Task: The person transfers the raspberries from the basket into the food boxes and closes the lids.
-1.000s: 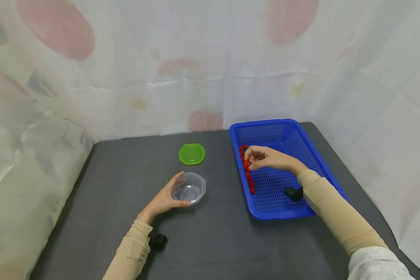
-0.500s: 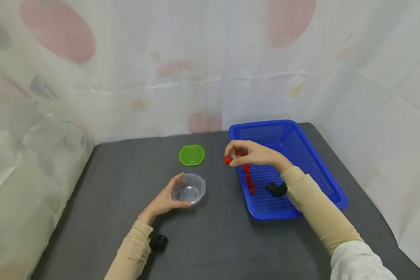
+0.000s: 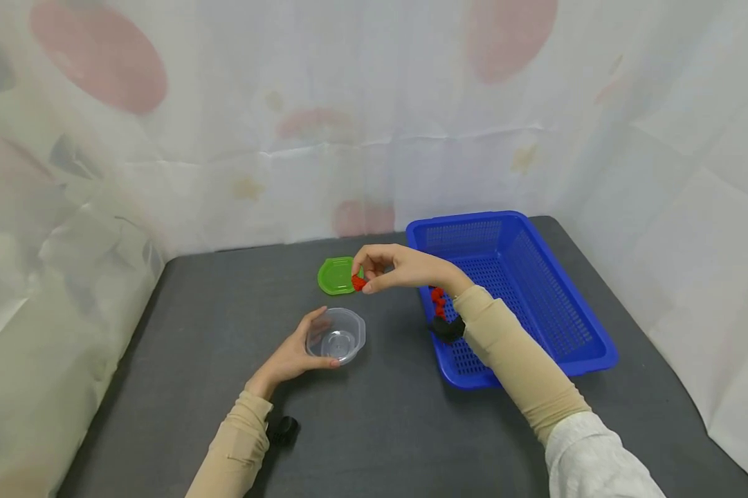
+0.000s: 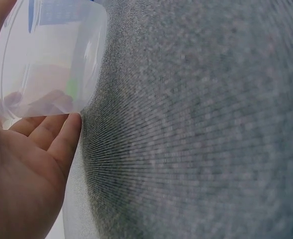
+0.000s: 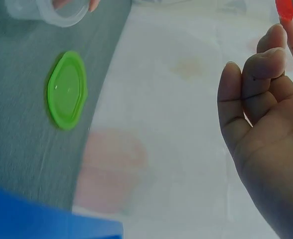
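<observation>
My left hand holds a small clear plastic container on the dark table, thumb on the near side and fingers around the far side. In the left wrist view the fingers reach along the wall of the container. Above and behind the container, my right hand pinches a small red piece between thumb and fingertips. That red piece is mostly cut off in the right wrist view. The green lid lies flat behind the container, partly covered by the right hand's fingertips in the head view.
A blue perforated basket stands on the right, with several red pieces along its left side, partly hidden by the right wrist camera. Its edge shows low in the right wrist view. White patterned curtains hang behind and beside the table.
My right hand has lifted a red piece out of the basket and carried it left, past the basket's rim, to near the green lid. The left hand and container have stayed in place.
</observation>
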Tool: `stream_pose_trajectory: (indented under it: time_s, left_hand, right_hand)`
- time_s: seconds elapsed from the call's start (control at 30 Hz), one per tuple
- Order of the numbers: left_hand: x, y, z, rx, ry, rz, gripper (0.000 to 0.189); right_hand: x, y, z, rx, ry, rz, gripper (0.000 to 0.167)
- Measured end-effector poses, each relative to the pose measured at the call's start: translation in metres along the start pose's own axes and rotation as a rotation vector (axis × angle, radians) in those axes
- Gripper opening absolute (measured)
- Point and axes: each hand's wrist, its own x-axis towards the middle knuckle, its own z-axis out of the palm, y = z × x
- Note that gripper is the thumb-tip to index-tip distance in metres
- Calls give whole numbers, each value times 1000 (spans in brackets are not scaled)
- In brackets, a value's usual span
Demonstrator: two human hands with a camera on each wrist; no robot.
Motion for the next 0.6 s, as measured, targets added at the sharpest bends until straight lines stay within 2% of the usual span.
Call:
stream_pose_trajectory:
  time_s: [0.33,0.6]
  left_hand:
    - [-1,3,0,-11,-6,-21,107]
    - [1,2,0,-18,-20,-25,106]
  right_hand:
    - [25,3,8,90,-93,-20,26]
    - [44,13,15,91,-156,27,26]
